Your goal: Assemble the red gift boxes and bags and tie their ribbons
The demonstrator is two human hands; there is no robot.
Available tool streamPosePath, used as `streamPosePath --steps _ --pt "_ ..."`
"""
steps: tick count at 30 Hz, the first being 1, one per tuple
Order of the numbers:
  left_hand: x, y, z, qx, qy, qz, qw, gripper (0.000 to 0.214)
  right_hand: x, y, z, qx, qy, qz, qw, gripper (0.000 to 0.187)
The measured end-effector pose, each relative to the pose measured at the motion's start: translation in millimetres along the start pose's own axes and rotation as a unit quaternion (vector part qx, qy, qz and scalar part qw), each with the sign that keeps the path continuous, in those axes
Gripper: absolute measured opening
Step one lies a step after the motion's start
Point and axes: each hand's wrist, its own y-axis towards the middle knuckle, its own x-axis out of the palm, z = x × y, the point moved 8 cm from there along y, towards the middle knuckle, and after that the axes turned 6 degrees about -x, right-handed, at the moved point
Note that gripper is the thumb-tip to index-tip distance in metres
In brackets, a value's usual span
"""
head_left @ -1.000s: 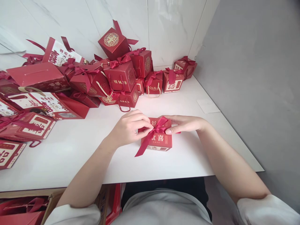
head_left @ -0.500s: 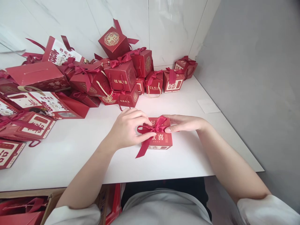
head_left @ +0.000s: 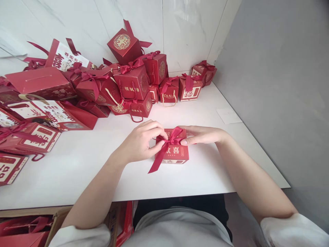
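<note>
A red gift box (head_left: 177,156) with white and gold Chinese characters lies on the white table in front of me. Across its top is a shiny red ribbon bow (head_left: 172,140), with one long tail hanging over the front left. My left hand (head_left: 144,141) comes in from the left, thumb and fingertips closed on the bow's left loop near the knot. From the other side, my right hand (head_left: 203,135) rests its thumb on the bow's right loop. Its other fingers reach behind the box's far right edge, partly hidden.
Finished-looking red gift boxes (head_left: 132,82) with bows and cords are piled at the back left. Several more boxes (head_left: 190,90) line the wall. A white paper square (head_left: 229,116) lies at right. Below the table (head_left: 205,178) stands a cardboard carton (head_left: 59,214) holding red items.
My left thumb and fingertips have closed further on the bow's left loop, which now shows less. The front tail has shifted slightly. My right hand stays nearly still.
</note>
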Motion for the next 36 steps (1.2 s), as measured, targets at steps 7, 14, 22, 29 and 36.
streamPosePath --steps 7,14,22,29,36 --pt "1.4 1.3 -7.7 -0.044 -0.042 0.001 0.998 0.007 0.5 0.3 0.5 0.001 0.007 0.000 1.000 0.055" --pt "2.2 1.2 -4.0 -0.019 -0.057 -0.005 0.998 0.007 -0.4 0.0 -2.4 -0.013 -0.008 0.001 1.000 0.052" --pt "1.5 1.0 -3.0 -0.007 -0.052 -0.006 0.999 0.006 -0.9 -0.5 -0.2 -0.004 -0.005 0.004 1.000 0.059" --pt "-1.9 0.0 -2.7 0.011 -0.004 -0.003 1.000 0.010 0.0 0.2 -2.5 -0.014 -0.010 0.000 1.000 0.057" --pt "-8.7 -2.8 -0.9 0.044 0.065 0.026 0.997 0.012 -0.5 -1.0 -8.8 -0.013 -0.031 0.015 0.999 0.057"
